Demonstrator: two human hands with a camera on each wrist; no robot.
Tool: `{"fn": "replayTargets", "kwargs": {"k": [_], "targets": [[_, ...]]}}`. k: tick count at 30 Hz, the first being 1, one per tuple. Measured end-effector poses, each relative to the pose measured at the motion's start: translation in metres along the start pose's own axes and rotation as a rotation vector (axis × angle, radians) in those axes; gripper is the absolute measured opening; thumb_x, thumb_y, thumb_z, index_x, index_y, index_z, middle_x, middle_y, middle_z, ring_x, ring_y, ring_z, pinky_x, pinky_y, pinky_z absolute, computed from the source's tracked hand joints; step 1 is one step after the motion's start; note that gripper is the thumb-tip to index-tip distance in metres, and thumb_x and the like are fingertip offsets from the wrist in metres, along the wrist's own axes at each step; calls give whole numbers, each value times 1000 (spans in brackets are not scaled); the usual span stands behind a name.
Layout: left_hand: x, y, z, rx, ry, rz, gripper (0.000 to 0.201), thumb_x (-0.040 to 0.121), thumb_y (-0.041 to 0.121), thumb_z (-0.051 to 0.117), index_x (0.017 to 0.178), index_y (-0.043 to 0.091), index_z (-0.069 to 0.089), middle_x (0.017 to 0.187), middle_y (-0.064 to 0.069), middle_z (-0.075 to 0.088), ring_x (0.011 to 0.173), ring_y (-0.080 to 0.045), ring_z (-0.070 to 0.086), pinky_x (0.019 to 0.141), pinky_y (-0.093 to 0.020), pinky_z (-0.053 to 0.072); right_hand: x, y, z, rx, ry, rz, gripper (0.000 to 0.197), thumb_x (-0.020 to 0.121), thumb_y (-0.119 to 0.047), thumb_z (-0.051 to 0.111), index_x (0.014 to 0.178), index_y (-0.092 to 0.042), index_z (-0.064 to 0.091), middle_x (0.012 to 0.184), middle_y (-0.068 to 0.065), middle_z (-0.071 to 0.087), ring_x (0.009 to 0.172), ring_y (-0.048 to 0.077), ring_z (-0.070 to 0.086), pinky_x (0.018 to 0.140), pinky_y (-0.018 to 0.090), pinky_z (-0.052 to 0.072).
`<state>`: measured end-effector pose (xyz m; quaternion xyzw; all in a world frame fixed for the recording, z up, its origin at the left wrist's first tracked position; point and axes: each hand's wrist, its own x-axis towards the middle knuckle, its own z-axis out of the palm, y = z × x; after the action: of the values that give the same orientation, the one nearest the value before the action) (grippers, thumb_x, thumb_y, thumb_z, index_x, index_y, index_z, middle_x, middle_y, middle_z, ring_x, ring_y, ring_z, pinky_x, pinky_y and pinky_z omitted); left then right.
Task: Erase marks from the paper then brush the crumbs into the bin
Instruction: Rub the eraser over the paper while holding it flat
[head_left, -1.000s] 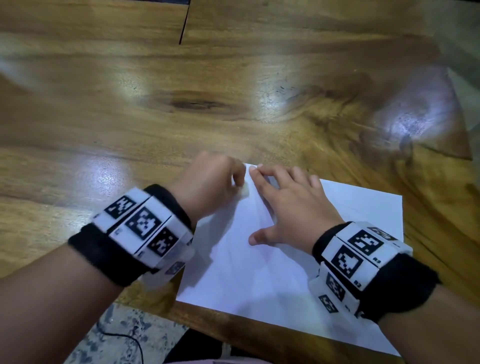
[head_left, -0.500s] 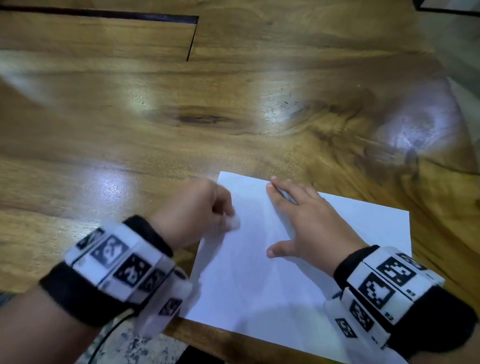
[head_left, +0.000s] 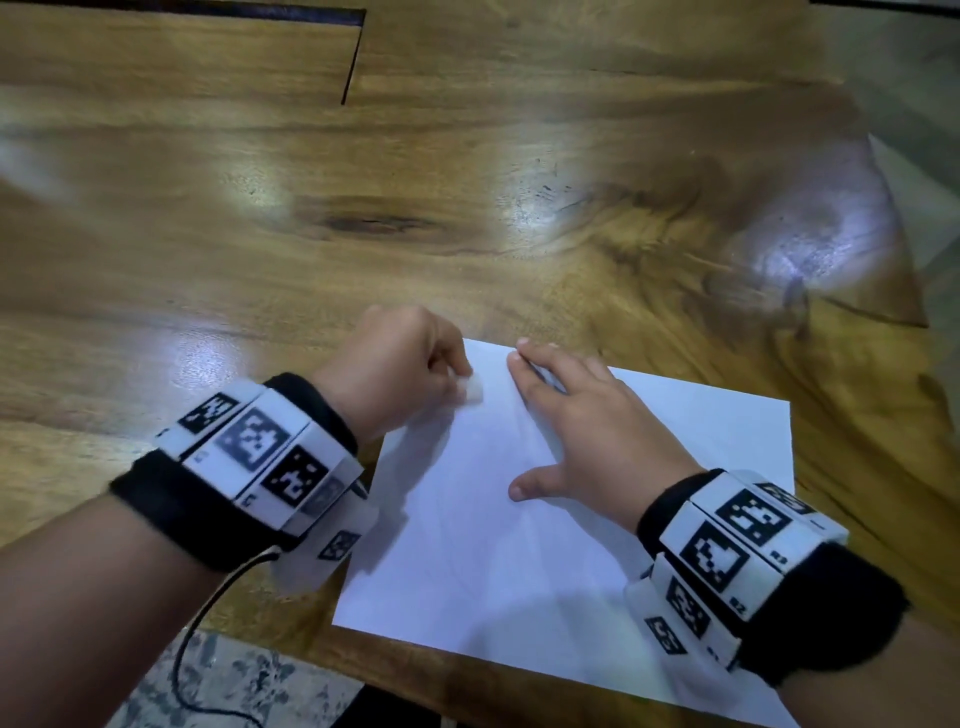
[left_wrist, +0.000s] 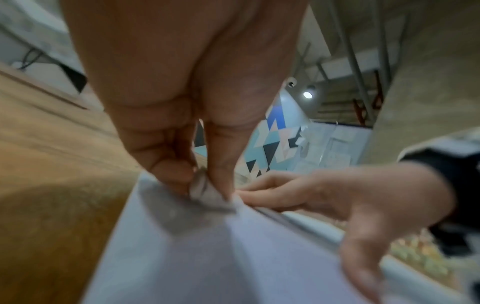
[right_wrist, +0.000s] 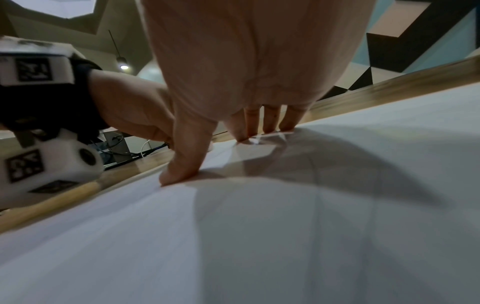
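Head view shows a white paper (head_left: 545, 545) lying on a brown wood bench (head_left: 415, 208), close to the near edge of the bench. Everything else sits around the paper.

The left hand (head_left: 400, 364) is at the far left corner of the paper. Its fingers are curled tight and they pinch a small white eraser (head_left: 472, 391). The eraser tip touches the paper just inside its left edge. In the left wrist view the eraser (left_wrist: 205, 189) is squeezed between thumb and fingers and pressed down on the paper (left_wrist: 233, 257).

The right hand (head_left: 587, 431) lies flat on the paper, near its far edge, just to the right of the eraser. Its fingers are straight and spread, and it holds nothing. In the right wrist view the fingertips (right_wrist: 270, 127) and thumb push down on the paper (right_wrist: 285, 236) to keep it from sliding.

So the step in hand looks like the rubbing-out step. I cannot see any marks on the paper, as they are too faint or blurred. I cannot see any crumbs either. No bin is in any view.

Next, I think the left hand should rub the eraser back and forth with small, soft strokes, while the right hand keeps the paper pinned. Rubbing too hard near the corner could wrinkle the paper. Brushing the crumbs comes after that, and the bin must be found first.
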<state>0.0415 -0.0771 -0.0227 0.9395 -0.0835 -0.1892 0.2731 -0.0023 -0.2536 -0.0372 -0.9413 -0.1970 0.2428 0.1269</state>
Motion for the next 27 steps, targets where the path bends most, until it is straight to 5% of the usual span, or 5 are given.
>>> {"fn": "replayTargets", "kwargs": {"k": [4, 9, 15, 21, 27], "targets": [[6, 7, 4, 18, 149, 13, 7, 75, 17, 69, 79, 11, 68, 59, 2, 55, 62, -17, 52, 49, -16, 30, 1, 0, 0, 4, -4, -2, 109, 71, -54, 71, 151, -22, 4, 157, -10, -1, 140, 11, 5, 114, 23, 10], [-16, 7, 10, 84, -168, 127, 6, 71, 21, 74, 71, 18, 68, 72, 1, 70, 67, -14, 57, 55, -11, 34, 0, 0, 1, -11, 4, -4, 109, 71, -55, 70, 151, -23, 3, 157, -11, -2, 140, 11, 3, 113, 23, 9], [15, 18, 6, 48, 87, 82, 7, 75, 17, 69, 79, 11, 67, 61, 5, 54, 63, -14, 49, 47, -14, 33, 1, 1, 1, 4, 0, -4, 109, 72, -54, 70, 151, -23, 2, 157, -11, -3, 140, 10, 1, 112, 22, 8], [-22, 8, 16, 109, -198, 168, 14, 72, 21, 72, 62, 21, 62, 59, 9, 57, 55, -3, 49, 51, -9, 33, 0, 0, 2, 15, 16, 1, 109, 71, -53, 71, 151, -23, 3, 157, -12, -2, 141, 10, 1, 113, 23, 8], [16, 17, 8, 37, 78, 96, 8, 75, 14, 69, 80, 9, 68, 65, 0, 57, 54, -10, 46, 50, -17, 32, 0, 0, 1, 15, 8, -3, 109, 71, -53, 71, 151, -22, 3, 157, -11, -1, 139, 10, 2, 113, 23, 9]]}}
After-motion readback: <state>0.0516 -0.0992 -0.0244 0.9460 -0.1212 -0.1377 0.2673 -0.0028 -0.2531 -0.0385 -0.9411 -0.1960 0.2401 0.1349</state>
